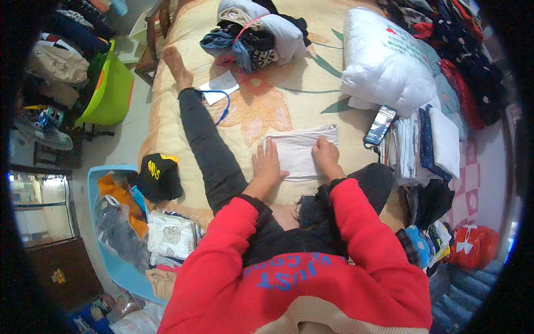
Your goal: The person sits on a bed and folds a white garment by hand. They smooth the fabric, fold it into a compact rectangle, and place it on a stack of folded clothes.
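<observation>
A pale, light-coloured cloth garment (294, 155) lies folded into a rough rectangle on the flowered bedspread between my legs. My left hand (268, 163) rests flat over its left edge, fingers pointing away from me. At its right part, my right hand (327, 155) has its fingers curled against the fabric; whether they pinch it is hidden. Beyond the cloth, a blue cord (227, 104) and a white sheet of paper (220, 87) lie by my left ankle. A phone (380, 125) leans near a row of folded clothes (404, 146) on the right.
A bundle of clothes (254, 39) and a white quilted pillow or quilt (386, 62) lie at the far side. A black cap (160, 177) sits left, beside a light-blue tub (98, 250) with clothes. Dark folded clothes (431, 202) stand right. A green bin (110, 89) is on the floor.
</observation>
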Demonstrator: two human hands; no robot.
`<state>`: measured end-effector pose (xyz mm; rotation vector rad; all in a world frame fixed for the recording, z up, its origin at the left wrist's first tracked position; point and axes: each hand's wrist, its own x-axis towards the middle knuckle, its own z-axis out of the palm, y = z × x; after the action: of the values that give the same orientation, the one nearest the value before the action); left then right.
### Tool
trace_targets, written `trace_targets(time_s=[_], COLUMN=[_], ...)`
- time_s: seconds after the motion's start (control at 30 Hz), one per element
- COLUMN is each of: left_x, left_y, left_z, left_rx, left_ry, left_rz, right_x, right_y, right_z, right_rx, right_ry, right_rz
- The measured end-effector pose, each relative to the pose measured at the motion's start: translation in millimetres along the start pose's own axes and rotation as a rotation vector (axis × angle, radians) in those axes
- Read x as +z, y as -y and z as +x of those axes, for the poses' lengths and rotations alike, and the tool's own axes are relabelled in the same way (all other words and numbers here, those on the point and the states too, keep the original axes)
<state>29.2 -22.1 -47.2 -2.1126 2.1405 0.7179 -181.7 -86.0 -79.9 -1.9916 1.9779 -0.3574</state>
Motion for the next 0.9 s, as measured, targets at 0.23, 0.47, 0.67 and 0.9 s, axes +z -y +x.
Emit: trace_targets(time_s=[0.23, 0.47, 0.67, 0.9], left_x=[10.7, 28.1, 18.1, 23.8], left_y=[-5.2, -26.9, -39.7, -17.7], left_z=[-0.2, -17.8, -13.6, -6.6], left_rx=[-0.017, 0.588, 0.443, -0.343], left_ry=[-0.084, -0.176, -0.091, -0.512], left_rz=[0.048, -0.098, 0.045, -0.261], right_x=[-10.2, -17.3, -34.2, -33.0], right_y=[-12.2, -3.8, -39.6, -38.9], right_z=[-18.1, -40.3, -15.3, -11.3], right_rx=[0.137, -0.053, 0.242, 0.606], right_ry=[0.002, 0.179, -0.189, 0.198], right_rz=[-0.004, 0.015, -0.111, 0.219])
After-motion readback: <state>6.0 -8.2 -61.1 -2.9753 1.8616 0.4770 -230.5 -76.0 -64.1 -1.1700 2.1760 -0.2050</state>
